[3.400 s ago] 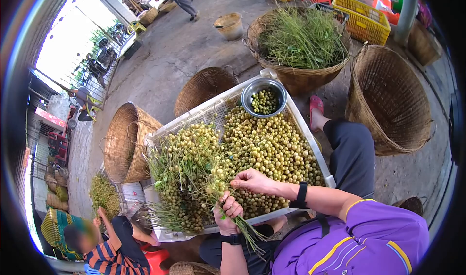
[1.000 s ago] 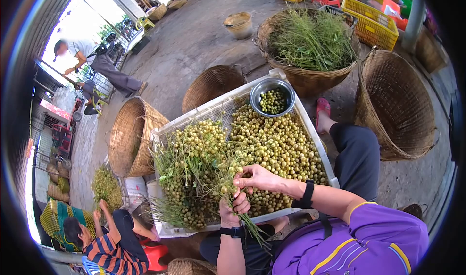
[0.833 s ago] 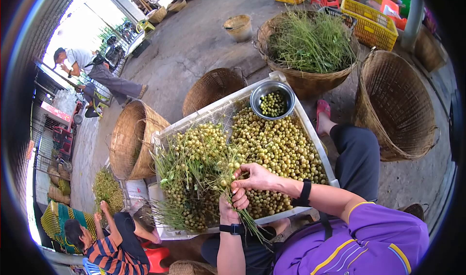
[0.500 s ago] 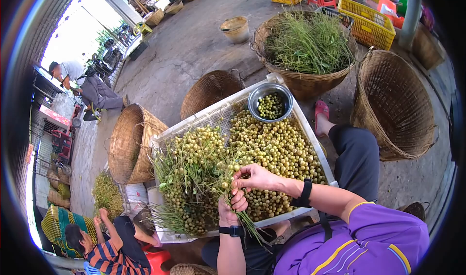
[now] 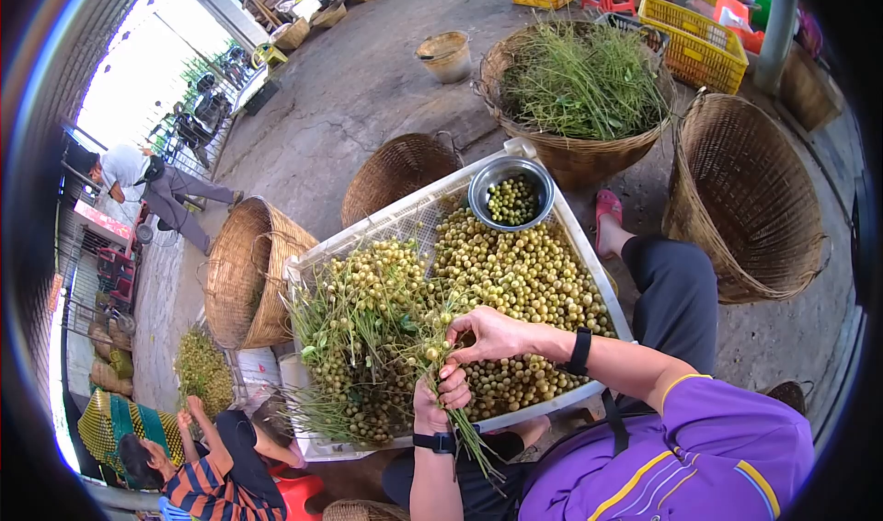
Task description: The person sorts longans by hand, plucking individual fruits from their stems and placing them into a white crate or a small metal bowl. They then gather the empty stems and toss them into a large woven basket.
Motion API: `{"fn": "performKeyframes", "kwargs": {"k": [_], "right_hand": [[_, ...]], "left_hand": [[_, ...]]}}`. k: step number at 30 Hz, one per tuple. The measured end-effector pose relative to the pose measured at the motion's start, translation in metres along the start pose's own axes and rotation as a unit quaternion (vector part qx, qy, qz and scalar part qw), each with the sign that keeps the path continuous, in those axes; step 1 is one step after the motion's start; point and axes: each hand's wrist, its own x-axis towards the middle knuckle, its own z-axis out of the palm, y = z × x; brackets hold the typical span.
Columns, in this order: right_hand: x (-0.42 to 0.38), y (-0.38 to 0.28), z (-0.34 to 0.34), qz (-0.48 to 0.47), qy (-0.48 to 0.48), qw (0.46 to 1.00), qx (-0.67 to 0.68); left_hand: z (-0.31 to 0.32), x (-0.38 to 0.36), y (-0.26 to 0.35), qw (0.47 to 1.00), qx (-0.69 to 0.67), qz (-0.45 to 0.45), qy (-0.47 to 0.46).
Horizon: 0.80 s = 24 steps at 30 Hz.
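Note:
My left hand (image 5: 442, 403) is closed around a bunch of thin green fruit stems (image 5: 474, 447), whose cut ends hang out below the fist. Just above it, my right hand (image 5: 492, 335) pinches at the top of the same bunch, among small round yellow-green fruits; what sits between its fingertips is partly hidden. Both hands are over a white plastic crate (image 5: 589, 282). Loose fruits (image 5: 533, 291) fill its right side, and fruits still on stems (image 5: 359, 337) heap up on its left. A metal bowl (image 5: 543, 210) of smaller, greener fruits rests at the crate's far corner.
A wicker basket piled with bare stems (image 5: 589, 80) stands beyond the crate. More wicker baskets (image 5: 754, 199) stand right and left (image 5: 244, 273). A bucket (image 5: 446, 57) and yellow crates (image 5: 690, 47) are farther back. One person (image 5: 221, 466) sits at lower left; another (image 5: 175, 190) bends over behind.
My right hand has shifted slightly right along the top of the bunch, while my left hand keeps its hold. The person in the background has bent farther down and moved their legs.

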Motion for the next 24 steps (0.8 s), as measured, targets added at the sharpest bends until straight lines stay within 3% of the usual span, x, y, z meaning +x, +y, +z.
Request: {"fn": "performKeyframes", "kwargs": {"k": [4, 6, 8, 12, 16, 20, 22, 24], "right_hand": [[0.002, 0.010, 0.000, -0.055, 0.006, 0.998, 0.015], [0.002, 0.010, -0.001, 0.021, -0.019, 0.981, 0.192], [0.001, 0.008, -0.005, 0.114, -0.018, 0.936, 0.332], [-0.002, 0.002, -0.005, 0.196, 0.018, 0.894, 0.402], [-0.003, 0.019, 0.002, 0.219, 0.066, 0.816, 0.531], [-0.005, -0.002, -0.010, 0.213, 0.015, 0.895, 0.391], [-0.004, 0.002, -0.009, 0.200, 0.009, 0.906, 0.373], [-0.001, 0.008, -0.005, 0.174, -0.020, 0.948, 0.267]], "left_hand": [[0.001, 0.002, 0.001, 1.000, 0.007, 0.003, -0.027], [0.002, 0.006, 0.000, 0.996, 0.035, 0.006, -0.079], [0.011, 0.005, 0.000, 0.997, 0.064, 0.019, -0.034], [0.029, 0.005, -0.007, 0.987, 0.134, 0.055, 0.063], [0.004, -0.003, -0.003, 0.985, 0.150, 0.070, 0.039], [0.004, -0.012, 0.000, 0.959, 0.251, 0.089, 0.098], [0.013, -0.012, -0.006, 0.880, 0.360, 0.114, 0.288], [0.016, -0.014, -0.009, 0.879, 0.360, 0.124, 0.287]]}}
